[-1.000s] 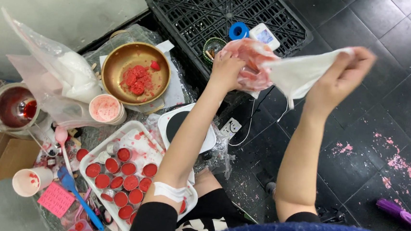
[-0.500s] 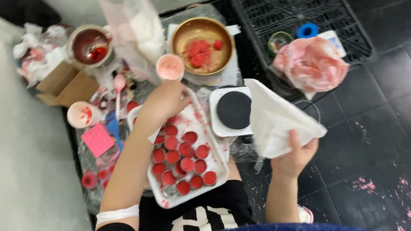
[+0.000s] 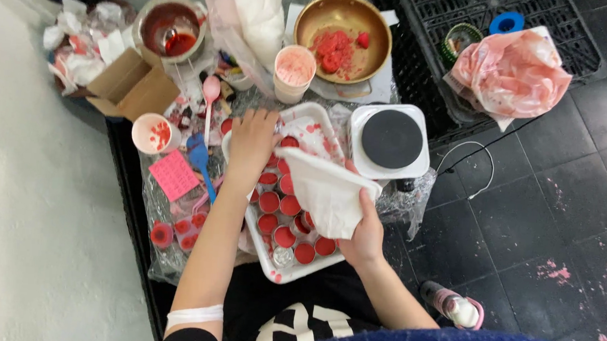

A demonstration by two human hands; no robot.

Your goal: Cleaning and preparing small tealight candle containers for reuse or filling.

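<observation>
Fingers (image 3: pixel 367 200) of your right hand (image 3: pixel 364 237) are clenched on a white cloth (image 3: pixel 325 193), held over the white tray (image 3: pixel 309 267) of small red-filled tins (image 3: pixel 288 205). Your left hand (image 3: pixel 252 144) rests palm-down, fingers loosely curled, on the tray's far end. A small hotplate (image 3: pixel 391 139) sits just beside the tray.

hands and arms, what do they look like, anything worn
Both forearms are bare, with no gloves on the left hand or right hand. A white band wraps the left arm near the elbow. No rings or watch show.
</observation>
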